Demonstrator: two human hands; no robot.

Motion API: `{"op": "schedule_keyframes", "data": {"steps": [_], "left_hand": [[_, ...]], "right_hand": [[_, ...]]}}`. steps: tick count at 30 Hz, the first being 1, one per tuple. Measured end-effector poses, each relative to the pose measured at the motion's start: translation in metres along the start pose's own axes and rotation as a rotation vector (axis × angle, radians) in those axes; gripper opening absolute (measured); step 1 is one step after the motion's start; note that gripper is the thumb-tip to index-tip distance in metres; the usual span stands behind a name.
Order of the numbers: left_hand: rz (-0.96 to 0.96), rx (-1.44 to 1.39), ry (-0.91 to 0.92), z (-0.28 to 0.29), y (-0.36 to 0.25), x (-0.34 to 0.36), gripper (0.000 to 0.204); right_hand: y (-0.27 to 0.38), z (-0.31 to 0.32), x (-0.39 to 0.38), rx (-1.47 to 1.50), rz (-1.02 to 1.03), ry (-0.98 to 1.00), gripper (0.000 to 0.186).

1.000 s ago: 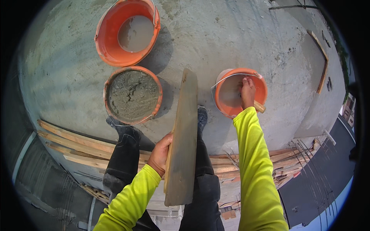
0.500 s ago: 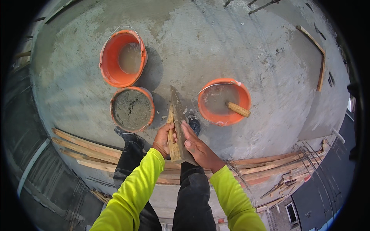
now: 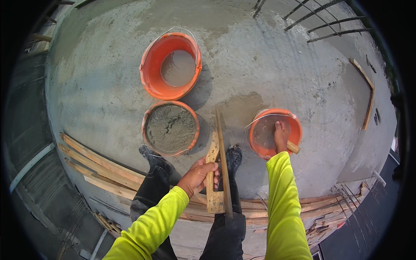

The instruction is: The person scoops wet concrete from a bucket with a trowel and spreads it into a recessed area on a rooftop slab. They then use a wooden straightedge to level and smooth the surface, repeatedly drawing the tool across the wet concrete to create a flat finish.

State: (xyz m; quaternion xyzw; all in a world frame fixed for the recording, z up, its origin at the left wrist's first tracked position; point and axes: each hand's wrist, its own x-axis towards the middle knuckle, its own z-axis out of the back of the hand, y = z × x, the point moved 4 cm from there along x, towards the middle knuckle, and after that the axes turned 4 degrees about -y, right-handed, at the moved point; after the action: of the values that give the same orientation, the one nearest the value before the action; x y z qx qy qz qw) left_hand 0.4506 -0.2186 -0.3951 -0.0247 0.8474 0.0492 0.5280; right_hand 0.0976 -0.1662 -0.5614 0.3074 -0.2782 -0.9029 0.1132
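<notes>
My left hand point(image 3: 201, 174) grips the handle of a wooden float point(image 3: 215, 201), with the float's long flat board turned on edge toward the right. My right hand point(image 3: 281, 136) is down inside the right orange bucket point(image 3: 296, 126), over cloudy water; its fingers are bunched together and I cannot make out anything in them. Beside my right wrist, a wooden tool handle point(image 3: 293, 147) leans on that bucket's rim; the rest of the tool is hidden. Left of the float stands an orange bucket point(image 3: 146, 141) full of wet grey mortar point(image 3: 170, 128).
Behind the mortar bucket, another orange bucket point(image 3: 149, 82) holds some cloudy water. Long planks point(image 3: 102, 162) lie along the near edge of the concrete floor point(image 3: 242, 56). Bent rebar point(image 3: 316, 17) sticks out at the far right. A thin wooden strip point(image 3: 369, 104) lies on the right.
My right hand has left the float's board and moved right into the water bucket. My left hand still holds the float, now more upright on edge. The view has shifted left.
</notes>
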Motion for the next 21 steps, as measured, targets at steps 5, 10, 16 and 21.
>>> {"op": "schedule_keyframes", "data": {"steps": [5,10,16,21], "left_hand": [[-0.223,0.272,-0.281,0.001,0.001,0.058,0.024],[-0.285,0.105,-0.381,-0.032,0.007,0.062,0.033],[-0.317,0.085,-0.368,-0.075,0.017,-0.020,0.042],[-0.346,0.629,0.026,-0.079,-0.020,-0.159,0.047]], "right_hand": [[0.063,0.020,-0.105,0.785,-0.277,0.981,0.039],[0.169,0.064,-0.265,-0.246,0.591,0.832,0.058],[0.233,0.054,-0.312,-0.699,0.627,0.629,0.072],[0.292,0.096,-0.350,-0.545,0.564,0.585,0.049]]}}
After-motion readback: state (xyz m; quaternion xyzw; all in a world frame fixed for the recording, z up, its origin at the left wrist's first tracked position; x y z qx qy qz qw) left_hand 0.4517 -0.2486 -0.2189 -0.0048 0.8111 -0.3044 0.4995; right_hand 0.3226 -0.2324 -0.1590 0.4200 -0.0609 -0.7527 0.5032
